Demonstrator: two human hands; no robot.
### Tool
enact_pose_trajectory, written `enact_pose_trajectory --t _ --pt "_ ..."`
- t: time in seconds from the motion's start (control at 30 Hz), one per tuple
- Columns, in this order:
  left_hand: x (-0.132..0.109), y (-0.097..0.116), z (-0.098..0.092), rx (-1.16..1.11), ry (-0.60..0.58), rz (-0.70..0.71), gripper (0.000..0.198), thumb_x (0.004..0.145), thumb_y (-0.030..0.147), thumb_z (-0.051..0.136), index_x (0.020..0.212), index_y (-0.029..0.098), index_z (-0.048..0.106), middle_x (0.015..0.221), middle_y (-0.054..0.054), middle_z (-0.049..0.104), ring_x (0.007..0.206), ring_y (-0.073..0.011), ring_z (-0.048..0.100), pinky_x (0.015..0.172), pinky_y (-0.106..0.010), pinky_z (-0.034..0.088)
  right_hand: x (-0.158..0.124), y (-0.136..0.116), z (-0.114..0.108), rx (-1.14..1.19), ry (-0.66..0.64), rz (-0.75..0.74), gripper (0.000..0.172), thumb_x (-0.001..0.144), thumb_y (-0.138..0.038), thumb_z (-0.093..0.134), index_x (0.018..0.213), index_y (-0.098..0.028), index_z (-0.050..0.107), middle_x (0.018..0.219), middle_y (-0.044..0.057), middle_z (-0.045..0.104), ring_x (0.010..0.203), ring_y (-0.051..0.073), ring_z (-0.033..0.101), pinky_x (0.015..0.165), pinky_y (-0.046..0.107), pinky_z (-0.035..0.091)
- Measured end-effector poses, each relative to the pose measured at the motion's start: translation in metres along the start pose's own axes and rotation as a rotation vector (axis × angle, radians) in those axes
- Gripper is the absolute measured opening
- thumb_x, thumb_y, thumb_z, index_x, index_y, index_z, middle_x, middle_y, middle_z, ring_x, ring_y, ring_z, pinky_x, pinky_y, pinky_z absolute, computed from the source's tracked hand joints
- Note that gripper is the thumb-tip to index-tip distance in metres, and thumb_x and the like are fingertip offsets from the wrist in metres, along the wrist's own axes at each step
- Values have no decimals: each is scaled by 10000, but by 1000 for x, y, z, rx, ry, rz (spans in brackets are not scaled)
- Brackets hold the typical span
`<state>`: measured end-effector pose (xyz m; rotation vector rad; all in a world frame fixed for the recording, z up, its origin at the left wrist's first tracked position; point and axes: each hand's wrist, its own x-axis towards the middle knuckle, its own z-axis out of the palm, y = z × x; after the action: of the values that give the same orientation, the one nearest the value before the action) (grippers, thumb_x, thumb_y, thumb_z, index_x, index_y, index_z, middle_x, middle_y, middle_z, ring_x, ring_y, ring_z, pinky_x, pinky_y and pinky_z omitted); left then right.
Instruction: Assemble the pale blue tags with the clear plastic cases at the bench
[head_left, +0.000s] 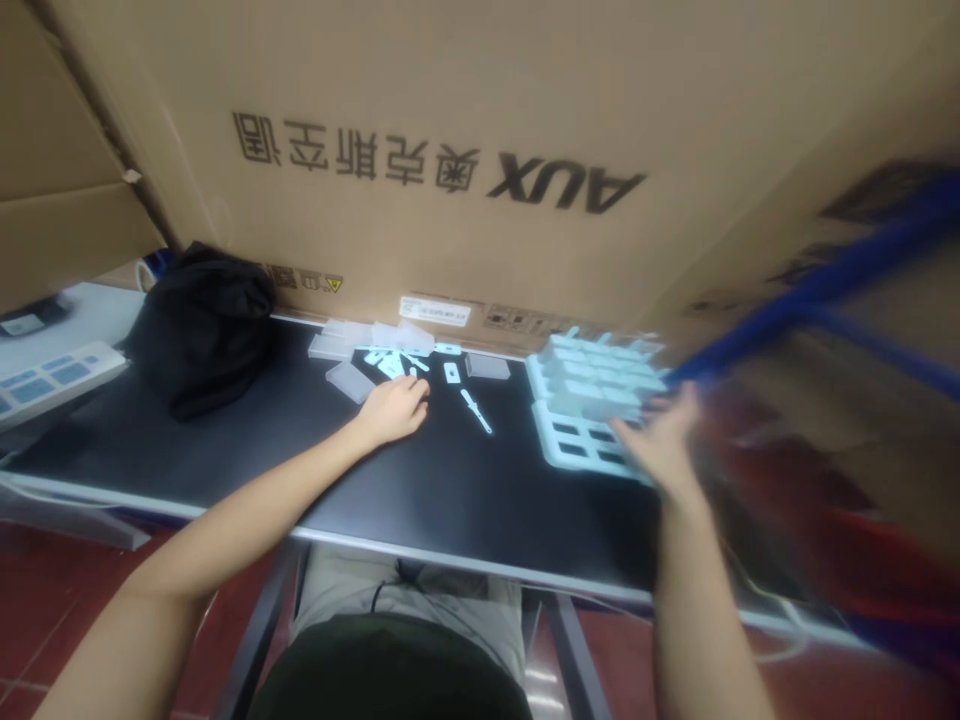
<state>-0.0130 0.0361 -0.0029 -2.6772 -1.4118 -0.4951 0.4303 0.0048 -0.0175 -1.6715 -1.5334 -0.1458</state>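
My left hand (397, 408) rests on the black tabletop with curled fingers, at the near edge of a loose pile of light-blue flat pieces (386, 361). Whatever its fingers hold, if anything, is hidden. My right hand (666, 435) is at the right side of a light-blue rack (559, 455), thumb near its front openings. Motion smears those fingers, so their grip is unclear. Rows of pale-blue box-like pieces (592, 375) stand in the rack's rear part, while openings show along its front. A slim light-blue strip (476, 411) lies between my hands.
Translucent small boxes (349, 381) lie around the pile, one more (487, 366) to its right. A black cloth bundle (202, 330) sits at left beside a white panel (60, 380). A large cardboard box (450, 230) stands behind; a blue metal frame (810, 285) rises at right.
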Motion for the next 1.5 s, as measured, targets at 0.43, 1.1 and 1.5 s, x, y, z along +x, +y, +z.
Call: enact_pose_trajectory --t 0.43,1.1,1.5 --pt "80 2 11 119 -133 307 350 939 80 503 1237 155 668 1378 -155 682 1311 -314 564 1081 -456 423 32 -164 86 -321 -531 -434 496 916 -167 503 1396 -46 526 1472 263 573 1363 370 505 1124 508 436" --pt "86 -5 -17 -54 -313 300 246 955 216 576 1183 195 666 1044 -80 747 866 -227 714 672 -286 467 19 -157 64 -85 -260 -325 309 998 -336 441 1193 -152 595 1126 188 682 998 336 671 863 462 549" --pt "20 -9 -8 -434 -162 154 353 959 385 695 1246 214 579 1255 -110 713 1175 -271 672 1027 -449 554 8 -174 44 203 -352 -516 381 995 -376 566 1336 -206 562 1015 88 721 735 213 662 768 374 577"
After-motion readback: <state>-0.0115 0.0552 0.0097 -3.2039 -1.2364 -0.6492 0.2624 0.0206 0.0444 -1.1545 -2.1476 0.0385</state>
